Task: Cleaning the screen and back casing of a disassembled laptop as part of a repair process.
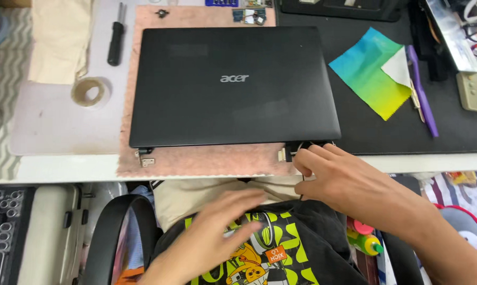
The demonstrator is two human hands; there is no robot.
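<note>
A black laptop lid panel [233, 84] lies flat on a pinkish mat [196, 158] on the desk, with a metal hinge at its near left corner [145, 157] and another at its near right corner [284, 154]. My right hand [344, 179] rests at the near right corner, its fingertips touching the hinge area and a thin black cable there. My left hand [217, 232] hovers blurred over my lap, fingers apart, holding nothing.
A black screwdriver [115, 39] and a roll of tape [91, 92] lie left of the lid. A blue-to-yellow cloth [373, 71] and a purple pry tool [422, 95] sit on a black mat at the right. A tray of small parts [1, 227] stands at the lower left.
</note>
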